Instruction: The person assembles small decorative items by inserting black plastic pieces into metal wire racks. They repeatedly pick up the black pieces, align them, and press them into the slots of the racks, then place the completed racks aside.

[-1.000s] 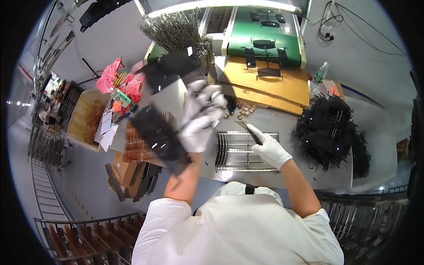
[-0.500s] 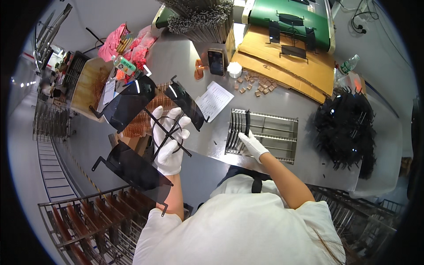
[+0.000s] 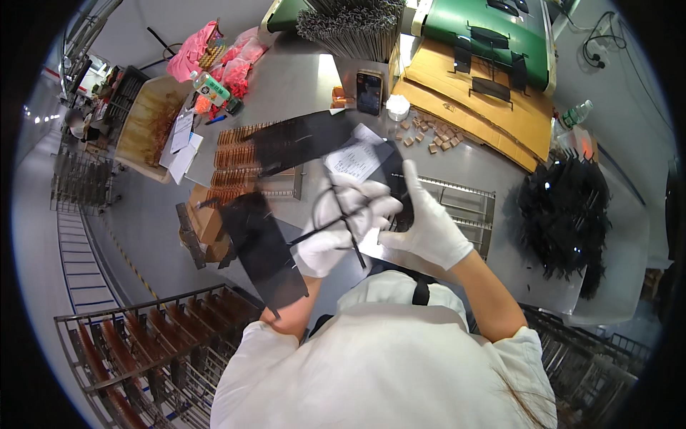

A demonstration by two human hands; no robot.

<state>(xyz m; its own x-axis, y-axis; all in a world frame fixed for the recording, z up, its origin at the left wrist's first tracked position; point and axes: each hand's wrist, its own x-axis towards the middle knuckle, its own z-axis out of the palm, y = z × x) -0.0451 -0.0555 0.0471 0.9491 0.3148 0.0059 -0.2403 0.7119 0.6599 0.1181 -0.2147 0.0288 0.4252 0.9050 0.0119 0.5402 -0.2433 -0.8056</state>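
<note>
My left hand (image 3: 321, 250), in a white glove, is closed around the middle of a black wire cross frame (image 3: 344, 215). Dark curved lens plates stand out from this frame: one wide dark lens (image 3: 304, 141) at the top and another dark lens (image 3: 261, 250) at the lower left. My right hand (image 3: 439, 229), also gloved, is beside the left one, its thumb and fingers around the edge of a dark lens (image 3: 395, 179) at the frame's right side. Whether one or two lenses overlap there I cannot tell. The left fingers are blurred by motion.
Behind my right hand lies a metal slotted rack (image 3: 464, 196); amber lenses fill another rack (image 3: 236, 154) on the left. A phone (image 3: 369, 93), small brown blocks (image 3: 439, 136) and cardboard (image 3: 479, 107) lie farther back. Black pieces (image 3: 564, 214) are heaped at right, before a green conveyor (image 3: 529, 36).
My left hand has moved right with the frame, which has turned clockwise. My right hand has left the slotted rack and come up to the frame, around a dark lens.
</note>
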